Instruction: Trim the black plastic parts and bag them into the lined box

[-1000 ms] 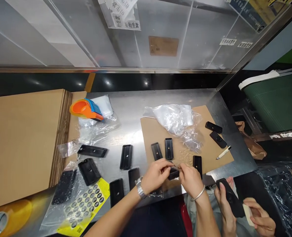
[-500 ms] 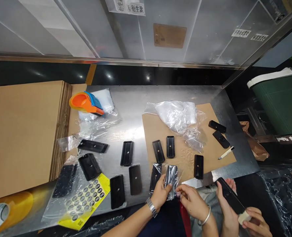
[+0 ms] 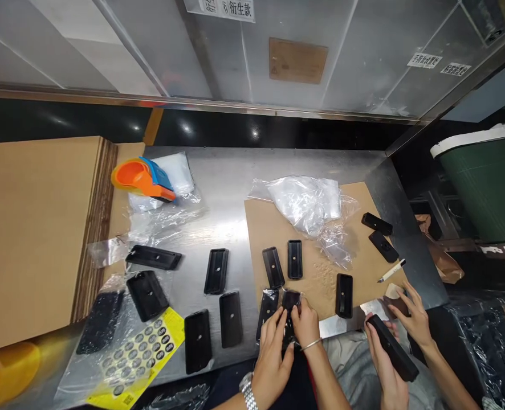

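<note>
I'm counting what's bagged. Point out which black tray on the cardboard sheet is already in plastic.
The tray under both hands, at the sheet's near edge: shiny film covers it. The three trays beyond it lie bare.

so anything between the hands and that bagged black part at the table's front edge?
Nothing visible. Both the left hand and right hand lie directly on the bagged black part, pressing it on the brown cardboard sheet. Only its own clear bag separates the fingers from the plastic. Another bagged part lies just left.

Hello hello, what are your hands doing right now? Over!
Left hand and right hand both pressing a bagged black part onto the table edge. Another bagged part touching beside it. Co-worker's hands apart, rightward.
</note>
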